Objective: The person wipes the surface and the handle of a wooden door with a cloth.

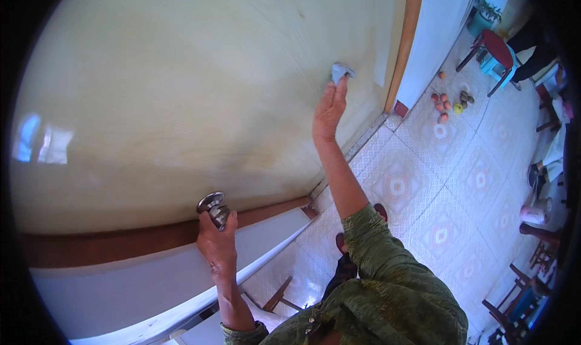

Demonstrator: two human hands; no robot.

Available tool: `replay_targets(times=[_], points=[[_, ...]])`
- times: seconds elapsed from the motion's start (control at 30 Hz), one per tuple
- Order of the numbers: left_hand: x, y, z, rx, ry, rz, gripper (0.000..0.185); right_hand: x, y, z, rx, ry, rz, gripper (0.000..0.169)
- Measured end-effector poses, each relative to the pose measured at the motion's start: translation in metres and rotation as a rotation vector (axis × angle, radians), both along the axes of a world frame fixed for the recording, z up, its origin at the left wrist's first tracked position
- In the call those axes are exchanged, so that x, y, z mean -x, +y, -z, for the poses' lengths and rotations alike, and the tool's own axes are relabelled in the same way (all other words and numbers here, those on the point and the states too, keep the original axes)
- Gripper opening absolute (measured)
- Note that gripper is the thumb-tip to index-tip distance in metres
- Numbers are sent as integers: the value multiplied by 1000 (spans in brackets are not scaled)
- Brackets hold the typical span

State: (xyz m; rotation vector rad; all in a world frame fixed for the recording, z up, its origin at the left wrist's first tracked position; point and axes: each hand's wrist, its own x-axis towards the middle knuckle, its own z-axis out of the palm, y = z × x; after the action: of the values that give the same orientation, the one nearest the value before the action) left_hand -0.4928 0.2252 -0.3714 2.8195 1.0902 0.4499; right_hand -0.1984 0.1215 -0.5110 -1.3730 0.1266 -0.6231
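A large pale yellow door (181, 95) with a glossy surface fills the left and middle of the view. My left hand (217, 240) grips its round metal doorknob (219, 214), near the door's edge at the lower left. Higher up and to the right, my right hand (330, 109) holds a folded light-blue cloth (341, 72) between its fingertips against the door's surface. Faint streaks show on the door around the cloth.
A brown wooden door frame (403, 50) stands beyond the door. On the patterned tile floor (417, 163) lie several round fruits (443, 105). A red-topped stool (497, 48) stands at the upper right, near a person's dark-clothed legs (538, 57). Wooden chairs (517, 295) are at the lower right.
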Motion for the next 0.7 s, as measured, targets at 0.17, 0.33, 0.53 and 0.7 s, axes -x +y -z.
replay_targets(times=[0.17, 0.33, 0.53, 0.7], points=[[1, 3, -3, -69, 135, -5, 53, 28, 14, -122, 167, -299, 58, 45], [-1, 6, -1, -72, 161, -11, 51, 65, 28, -222, 379, -499, -57, 53], [-3, 4, -4, -48, 130, 8, 52, 64, 24, -255, 492, -633, -93, 64], [-1, 3, -3, -36, 100, -26, 53, 18, -4, -235, 442, -530, -53, 61]])
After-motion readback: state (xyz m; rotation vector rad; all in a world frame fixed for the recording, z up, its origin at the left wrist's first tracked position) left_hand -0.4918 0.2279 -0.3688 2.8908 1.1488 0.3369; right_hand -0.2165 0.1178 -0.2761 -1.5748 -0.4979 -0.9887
